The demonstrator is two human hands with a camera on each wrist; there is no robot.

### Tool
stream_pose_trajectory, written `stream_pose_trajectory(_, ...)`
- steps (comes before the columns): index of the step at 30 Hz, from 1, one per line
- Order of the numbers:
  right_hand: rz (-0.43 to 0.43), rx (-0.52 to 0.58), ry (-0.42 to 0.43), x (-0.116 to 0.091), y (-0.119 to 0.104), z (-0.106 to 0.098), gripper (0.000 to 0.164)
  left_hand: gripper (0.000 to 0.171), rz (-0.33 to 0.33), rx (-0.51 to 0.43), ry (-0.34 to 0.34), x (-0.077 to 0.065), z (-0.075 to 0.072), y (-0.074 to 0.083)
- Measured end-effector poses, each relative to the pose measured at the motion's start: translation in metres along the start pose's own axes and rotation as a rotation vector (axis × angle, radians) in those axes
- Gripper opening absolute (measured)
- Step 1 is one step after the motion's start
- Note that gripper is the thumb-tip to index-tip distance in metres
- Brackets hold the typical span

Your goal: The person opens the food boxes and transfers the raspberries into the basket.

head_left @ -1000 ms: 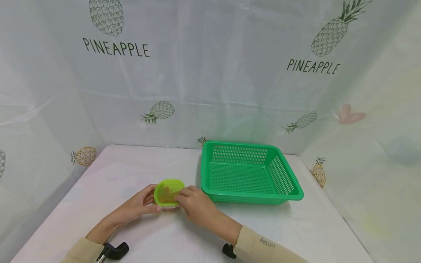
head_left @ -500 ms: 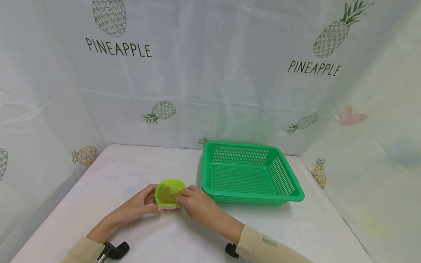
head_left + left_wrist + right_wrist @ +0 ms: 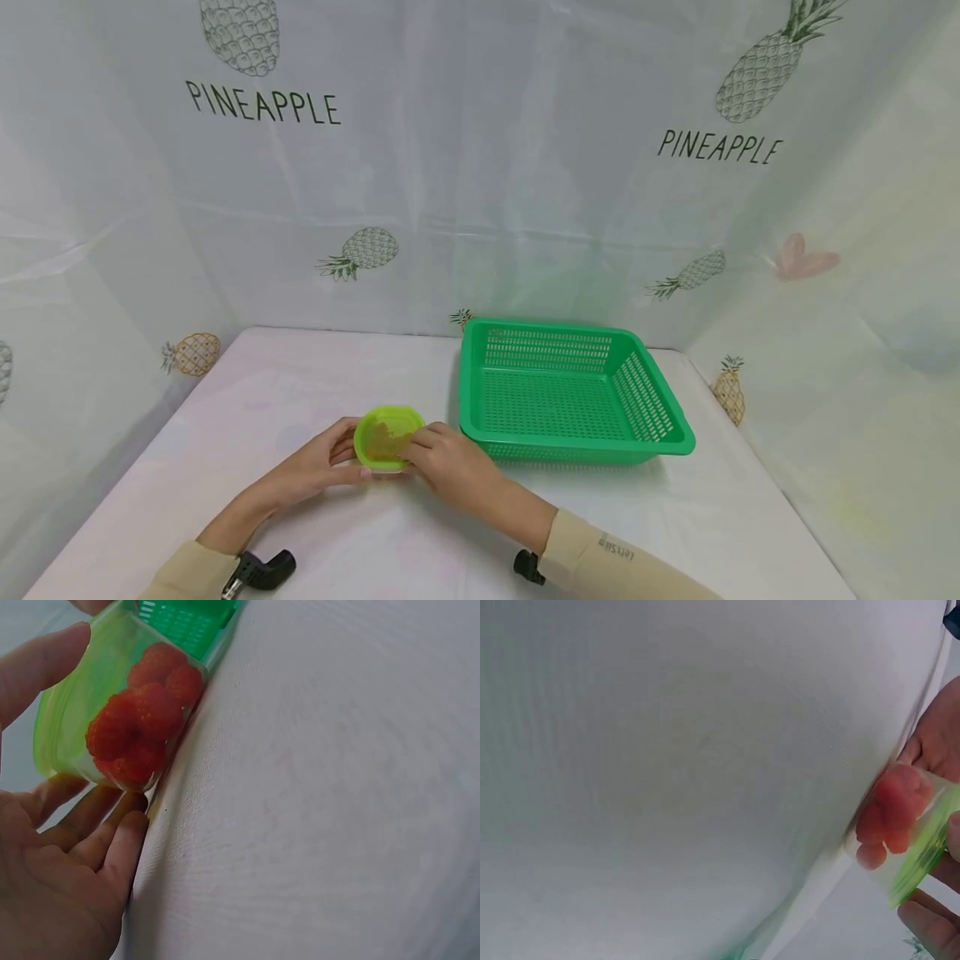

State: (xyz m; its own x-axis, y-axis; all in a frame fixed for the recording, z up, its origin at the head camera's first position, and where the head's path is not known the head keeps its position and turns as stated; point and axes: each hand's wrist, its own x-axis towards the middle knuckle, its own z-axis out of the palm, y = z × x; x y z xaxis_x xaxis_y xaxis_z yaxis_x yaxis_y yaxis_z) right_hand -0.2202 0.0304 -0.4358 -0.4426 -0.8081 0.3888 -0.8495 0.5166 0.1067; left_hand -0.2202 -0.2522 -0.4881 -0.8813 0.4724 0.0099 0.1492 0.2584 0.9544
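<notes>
A small clear plastic food container (image 3: 161, 769) stands on the white-covered table, with several red raspberries (image 3: 142, 720) inside. Its translucent lime-green lid (image 3: 384, 421) sits on top, and the berries show faintly through it in the head view. My left hand (image 3: 318, 467) holds the container's left side, its thumb near the front and its fingers curled around the far side. On the right edge of the lid, my right hand (image 3: 453, 467) pinches with fingers and thumb. The right fingertips are partly hidden in the head view.
A green perforated plastic basket (image 3: 577, 447) stands on the table (image 3: 285, 367) just right of and behind the container. A pineapple-print curtain (image 3: 495, 183) encloses the back and sides. Both wrists carry black camera mounts (image 3: 262, 571).
The view shifts slightly with the head. Both hands keep their places on the lidded container, and nothing else has visibly moved.
</notes>
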Motion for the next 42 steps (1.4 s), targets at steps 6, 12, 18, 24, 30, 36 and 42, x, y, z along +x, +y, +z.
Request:
stream_pose_trajectory(6, -0.06, -0.091, -0.009, 0.004, 0.001, -0.001, 0.018, 0.072, -0.006, 0.022, 0.011, 0.001, 0.001, 0.003)
stream_pose_trajectory(12, -0.069, -0.115, 0.0, 0.005, 0.001, -0.002, 0.01, 0.072, -0.009, 0.046, 0.012, 0.003, 0.003, 0.007)
stream_pose_trajectory(18, -0.08, -0.122, -0.001, 0.004, 0.001, -0.001, 0.011, 0.072, -0.03, 0.041, 0.024, 0.003, 0.006, 0.009)
stream_pose_trajectory(24, -0.099, -0.114, 0.006, 0.005, 0.002, 0.0, 0.012, 0.07, -0.026, 0.035, 0.021, 0.003, 0.005, 0.008)
stream_pose_trajectory(30, -0.12, -0.09, 0.03, 0.006, 0.005, -0.002, 0.014, 0.07, -0.017, 0.028, 0.011, 0.006, 0.003, 0.008)
stream_pose_trajectory(36, -0.082, -0.037, 0.115, 0.017, 0.007, -0.021, 0.022, 0.08, -0.021, 0.028, 0.019, 0.006, 0.006, 0.009)
stream_pose_trajectory(42, -0.08, -0.042, -0.02, 0.026, 0.001, -0.028, 0.018, 0.088, -0.049, 0.046, 0.03, 0.0, 0.006, 0.006)
